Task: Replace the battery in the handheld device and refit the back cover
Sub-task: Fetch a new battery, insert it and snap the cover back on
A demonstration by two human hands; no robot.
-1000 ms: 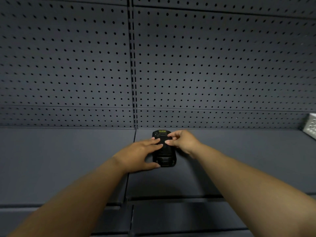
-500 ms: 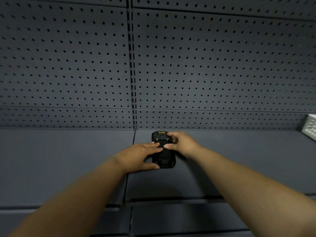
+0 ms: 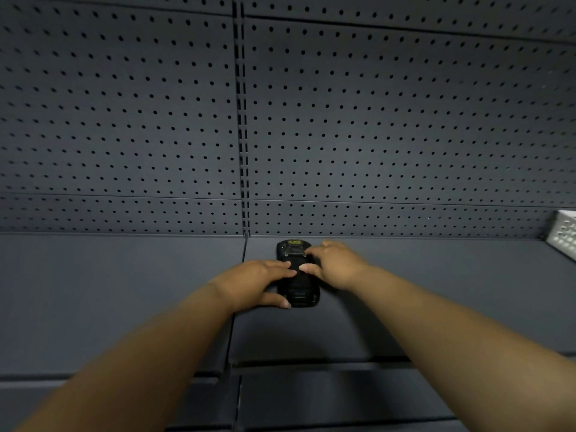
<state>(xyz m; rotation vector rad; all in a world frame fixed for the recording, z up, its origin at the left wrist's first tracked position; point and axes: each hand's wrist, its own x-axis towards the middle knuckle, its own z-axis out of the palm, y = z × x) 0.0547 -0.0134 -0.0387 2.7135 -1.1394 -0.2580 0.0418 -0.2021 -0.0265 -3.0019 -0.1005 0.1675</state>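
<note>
A black handheld device (image 3: 300, 294) lies back side up on the dark grey shelf (image 3: 124, 291), close to the pegboard wall, with a small yellow label at its far end. My left hand (image 3: 258, 283) clasps its left edge, fingers across the back and thumb at the near corner. My right hand (image 3: 335, 265) rests on its right side, fingertips pressing the back cover near the middle and upper part. Whether the cover is fully seated is hidden by the fingers.
A dark perforated pegboard wall (image 3: 374, 120) rises right behind the device. A white perforated basket (image 3: 564, 236) sits at the far right edge of the shelf. A seam between shelf panels runs just left of the device.
My right hand has slid a little further along the device's back toward its far end. The left hand and the device stay in place.
</note>
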